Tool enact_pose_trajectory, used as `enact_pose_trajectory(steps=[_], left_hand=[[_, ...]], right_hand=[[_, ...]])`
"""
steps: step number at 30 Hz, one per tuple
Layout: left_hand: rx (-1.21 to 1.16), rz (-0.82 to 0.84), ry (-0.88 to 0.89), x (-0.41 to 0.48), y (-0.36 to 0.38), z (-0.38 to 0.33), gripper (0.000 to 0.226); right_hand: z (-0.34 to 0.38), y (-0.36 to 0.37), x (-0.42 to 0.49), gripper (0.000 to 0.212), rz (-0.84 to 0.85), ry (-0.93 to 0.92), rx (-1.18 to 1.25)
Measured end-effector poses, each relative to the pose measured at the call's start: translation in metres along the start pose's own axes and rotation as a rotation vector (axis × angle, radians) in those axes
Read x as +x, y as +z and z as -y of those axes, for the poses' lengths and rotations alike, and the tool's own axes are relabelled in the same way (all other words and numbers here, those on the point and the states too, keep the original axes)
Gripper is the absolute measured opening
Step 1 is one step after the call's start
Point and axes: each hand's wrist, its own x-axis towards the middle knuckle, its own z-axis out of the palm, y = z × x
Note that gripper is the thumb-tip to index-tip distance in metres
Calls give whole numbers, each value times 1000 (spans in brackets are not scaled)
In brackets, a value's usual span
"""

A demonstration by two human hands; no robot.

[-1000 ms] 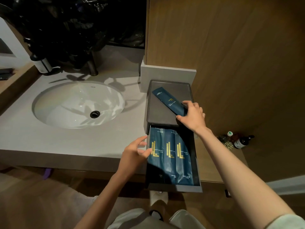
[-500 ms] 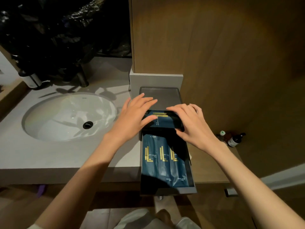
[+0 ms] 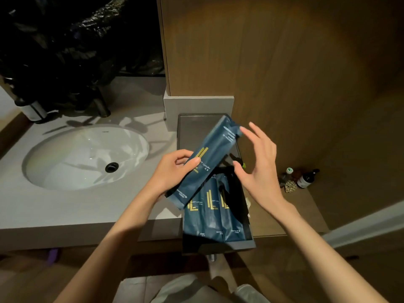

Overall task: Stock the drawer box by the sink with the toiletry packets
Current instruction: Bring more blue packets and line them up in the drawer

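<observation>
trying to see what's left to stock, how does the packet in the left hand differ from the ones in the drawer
The held packet is up in the air, pinched by the left hand; the drawer packets lie flat in the open drawer. The held packet slants across the box; the drawer packets sit side by side, lengthwise. The held one partly covers the upper ends of the others. All are dark blue with gold marks and the same shape.

Bare forearms (image 3: 122,235), no sleeves or jewellery, slim hands (image 3: 260,171) with short nails, pale trousers (image 3: 181,289) (light grey, loose) below.
</observation>
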Motion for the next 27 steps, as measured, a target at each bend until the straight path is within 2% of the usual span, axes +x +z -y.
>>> enact_pose_trajectory(steps=[4, 8, 10, 12, 15, 19, 21, 23, 25, 27], left_hand=[[-376, -95, -215, -23, 19, 6, 15], [-454, -140, -282, -39, 39, 16, 16], [-462, -139, -307, -44, 46, 20, 17], [-384, -125, -299, -47, 48, 22, 15], [-199, -101, -190, -52, 46, 23, 8], [70, -223, -92, -59, 38, 35, 10], [361, -275, -51, -63, 31, 49, 24], [560, -223, -55, -66, 25, 65, 41], [547, -159, -123, -67, 25, 79, 56], [461, -120, -188, -63, 29, 89, 67]], right_hand=[[18, 13, -14, 53, 9, 341, 470], [24, 32, -27, 43, 33, 485, 663], [24, 38, -33, 38, 9, 515, 686], [21, 42, -38, 32, -21, 541, 653], [15, 41, -42, 26, -27, 593, 637], [3, 30, -45, 25, 126, 659, 606], [-3, 23, -49, 25, 258, 689, 545], [-7, 20, -55, 24, 387, 722, 506], [-12, 24, -62, 24, 448, 760, 489], [-16, 33, -65, 25, 439, 786, 464]])
